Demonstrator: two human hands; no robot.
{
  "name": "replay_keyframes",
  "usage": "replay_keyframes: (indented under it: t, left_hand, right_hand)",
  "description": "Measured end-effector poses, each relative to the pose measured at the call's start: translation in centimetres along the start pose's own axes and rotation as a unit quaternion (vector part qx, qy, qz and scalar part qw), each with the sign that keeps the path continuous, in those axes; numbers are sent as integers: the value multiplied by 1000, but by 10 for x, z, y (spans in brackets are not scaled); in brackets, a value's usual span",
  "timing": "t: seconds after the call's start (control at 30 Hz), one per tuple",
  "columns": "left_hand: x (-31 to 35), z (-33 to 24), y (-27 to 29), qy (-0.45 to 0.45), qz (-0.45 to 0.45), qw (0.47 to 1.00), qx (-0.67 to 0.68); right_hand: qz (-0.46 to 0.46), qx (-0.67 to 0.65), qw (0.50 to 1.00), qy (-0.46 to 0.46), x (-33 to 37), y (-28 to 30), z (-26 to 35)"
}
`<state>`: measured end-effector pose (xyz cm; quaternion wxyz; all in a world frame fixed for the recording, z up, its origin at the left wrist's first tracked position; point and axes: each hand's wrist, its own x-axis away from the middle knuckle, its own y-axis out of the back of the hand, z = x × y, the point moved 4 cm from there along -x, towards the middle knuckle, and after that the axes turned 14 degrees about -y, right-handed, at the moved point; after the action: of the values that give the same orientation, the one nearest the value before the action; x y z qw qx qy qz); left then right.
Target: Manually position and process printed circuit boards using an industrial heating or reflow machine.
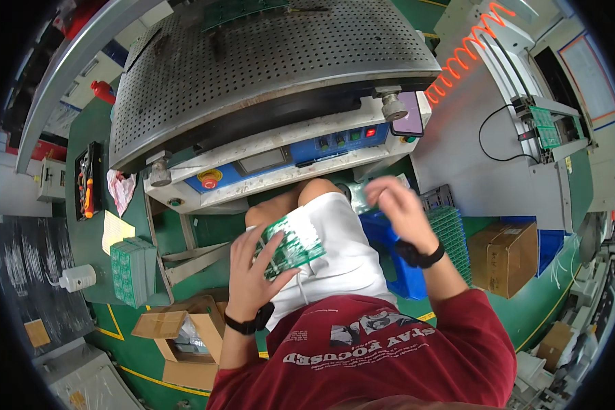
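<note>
My left hand point(249, 273) is closed on a green circuit board point(295, 239) held over my lap, with the thumb and fingers across its left side. Light glares off the board's upper part. Out to the right, my right hand point(398, 205) is raised with its fingers bent, smeared by motion, and I cannot make out anything in them. Below and beside it are a blue bin point(406, 273) and a rack of green circuit boards point(447, 236).
Ahead stands a machine with a perforated metal top point(273, 68) and a blue control panel point(307, 152). Stacked green boards point(133, 270) sit on the left bench by a white bottle point(78, 278). Cardboard boxes lie at left point(191, 335) and right point(504, 258). An orange coiled hose point(461, 61) hangs at upper right.
</note>
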<state>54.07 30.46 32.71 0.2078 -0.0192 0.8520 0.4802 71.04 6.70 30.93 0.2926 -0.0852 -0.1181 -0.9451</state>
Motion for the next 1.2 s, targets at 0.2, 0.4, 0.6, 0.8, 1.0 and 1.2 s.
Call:
replay_keyframes:
  t: [0.2, 0.4, 0.6, 0.8, 1.0, 1.2]
  left_hand:
    - [-60, -11, -7, -148, -12, 989, -17]
    - [-55, -2, 9, -125, -135, 983, -19]
    - [22, 47, -9, 181, -76, 885, 423]
    - [61, 61, 3, 224, -234, 826, 461]
    - [102, 58, 9, 344, -216, 776, 484]
    - [106, 42, -15, 328, -152, 757, 544]
  right_hand:
    - [123, -21, 986, -115, 16, -37, -9]
    - [72, -44, 995, -55, 13, -22, 30]
    - [93, 105, 987, 81, 9, -53, 68]
    - [161, 247, 937, 185, -26, -83, 128]
    - [-11, 392, 876, 281, -115, -51, 234]
    - [-156, 532, 728, 403, -186, -52, 304]
